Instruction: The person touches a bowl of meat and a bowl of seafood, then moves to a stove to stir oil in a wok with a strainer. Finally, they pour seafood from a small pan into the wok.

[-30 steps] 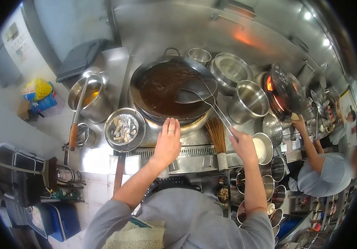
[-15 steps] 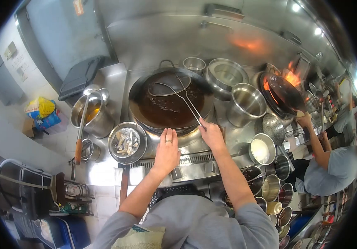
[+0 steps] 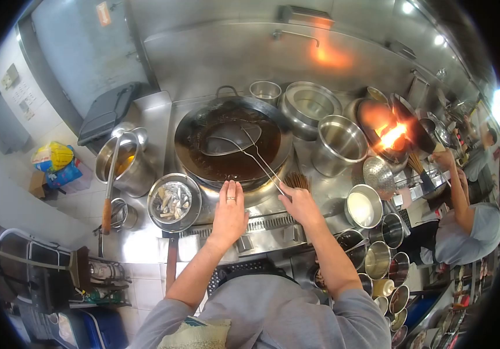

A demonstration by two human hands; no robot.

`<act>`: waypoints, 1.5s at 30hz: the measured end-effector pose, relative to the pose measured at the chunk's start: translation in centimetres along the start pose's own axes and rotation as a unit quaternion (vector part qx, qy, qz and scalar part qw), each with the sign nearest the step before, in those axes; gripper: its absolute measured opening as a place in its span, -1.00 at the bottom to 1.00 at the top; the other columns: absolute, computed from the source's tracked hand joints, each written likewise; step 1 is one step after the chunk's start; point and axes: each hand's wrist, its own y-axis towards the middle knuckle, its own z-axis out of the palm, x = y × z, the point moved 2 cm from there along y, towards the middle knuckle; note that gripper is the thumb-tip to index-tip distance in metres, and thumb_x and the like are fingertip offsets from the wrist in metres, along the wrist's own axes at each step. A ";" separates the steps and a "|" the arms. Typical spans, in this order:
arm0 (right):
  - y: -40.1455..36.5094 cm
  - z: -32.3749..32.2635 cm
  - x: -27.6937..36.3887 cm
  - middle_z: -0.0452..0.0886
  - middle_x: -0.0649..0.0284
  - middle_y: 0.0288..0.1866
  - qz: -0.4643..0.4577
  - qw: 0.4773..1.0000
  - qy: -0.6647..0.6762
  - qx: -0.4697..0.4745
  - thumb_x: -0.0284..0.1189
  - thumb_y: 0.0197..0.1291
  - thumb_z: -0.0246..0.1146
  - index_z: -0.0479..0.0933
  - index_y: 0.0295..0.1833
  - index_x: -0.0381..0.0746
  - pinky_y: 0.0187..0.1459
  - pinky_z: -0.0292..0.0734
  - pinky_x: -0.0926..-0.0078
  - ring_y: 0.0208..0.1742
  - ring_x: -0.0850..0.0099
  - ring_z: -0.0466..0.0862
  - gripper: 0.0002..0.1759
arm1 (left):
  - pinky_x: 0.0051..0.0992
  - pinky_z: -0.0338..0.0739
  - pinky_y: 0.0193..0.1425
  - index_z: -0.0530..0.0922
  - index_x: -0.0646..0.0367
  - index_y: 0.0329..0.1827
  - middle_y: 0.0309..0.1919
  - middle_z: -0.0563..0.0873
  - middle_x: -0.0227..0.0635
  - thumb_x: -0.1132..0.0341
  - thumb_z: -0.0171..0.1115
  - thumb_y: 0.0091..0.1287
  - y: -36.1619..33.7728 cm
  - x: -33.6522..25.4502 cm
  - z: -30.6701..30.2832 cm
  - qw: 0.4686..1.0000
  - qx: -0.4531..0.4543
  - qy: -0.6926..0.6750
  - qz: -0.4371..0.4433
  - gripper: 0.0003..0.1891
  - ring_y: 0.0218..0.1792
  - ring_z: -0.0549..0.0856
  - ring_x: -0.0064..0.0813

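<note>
A large black wok [image 3: 184, 152] full of dark brown liquid sits on the stove in front of me. My right hand [image 3: 301, 203] is closed on the handle end of a wire skimmer [image 3: 264, 168], whose round head lies in the liquid. At the wok's near rim is my left hand [image 3: 229, 214], palm down with its fingers stretched forward and nothing held; whether it touches the rim cannot be made out. Left of that hand, a metal bowl [image 3: 156, 195] with pale pieces inside rests on a dark long-handled pan [image 3: 171, 223].
At left stands a steel pot [image 3: 107, 152] with a wooden-handled ladle [image 3: 108, 198]. Right of the wok are a tall steel pot [image 3: 325, 157] and a bowl of white contents [image 3: 364, 209]. Flames [image 3: 393, 136] rise where a co-worker [image 3: 465, 232] holds another wok [image 3: 415, 119].
The skimmer has shifted slightly left and toward me in the wok. At the co-worker's burner, the wok has tilted up and the flames are now in front of it.
</note>
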 end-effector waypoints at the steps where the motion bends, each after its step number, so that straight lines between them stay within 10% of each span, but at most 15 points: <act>1: -0.5 -0.4 0.1 0.70 -0.20 -0.26 -0.011 1.000 -0.008 0.004 -0.36 0.31 0.35 0.64 0.25 -0.23 -0.09 0.61 -0.04 -0.18 -0.14 0.71 -0.58 | -0.15 0.39 0.53 0.20 0.48 0.54 0.50 0.29 0.10 0.27 0.44 0.24 0.0 0.0 0.0 1.000 -0.001 0.001 0.002 -0.12 0.57 0.21 0.04; 13: -5.1 -9.3 3.1 0.73 -0.16 -0.10 0.055 0.991 -0.060 0.102 -0.37 0.29 0.38 0.63 0.26 -0.28 -0.05 0.61 0.13 -0.11 -0.12 0.72 -0.55 | -0.18 0.28 0.60 0.23 0.51 0.50 0.46 0.33 0.17 0.27 0.48 0.17 0.0 0.5 0.4 1.000 -0.019 -0.018 0.010 -0.11 0.53 0.26 0.10; 24: -6.5 -16.2 3.5 0.64 -0.11 -0.39 0.061 0.987 -0.125 0.080 -0.44 0.24 0.40 0.67 0.22 -0.27 -0.22 0.51 0.08 -0.37 -0.01 0.65 -0.58 | -0.24 0.57 0.34 0.28 0.51 0.48 0.45 0.37 0.12 0.33 0.33 0.23 0.0 0.5 0.3 0.999 -0.039 0.014 0.014 -0.23 0.53 0.31 -0.01; 45: 1.1 -3.8 -1.7 0.74 -0.17 -0.08 0.001 0.996 -0.087 -0.022 -0.39 0.29 0.38 0.67 0.23 -0.21 -0.01 0.63 0.06 -0.08 -0.11 0.74 -0.59 | -0.19 0.44 0.49 0.19 0.48 0.53 0.50 0.30 0.13 0.27 0.43 0.23 0.0 0.7 0.9 1.000 -0.006 0.004 -0.004 -0.12 0.57 0.24 0.04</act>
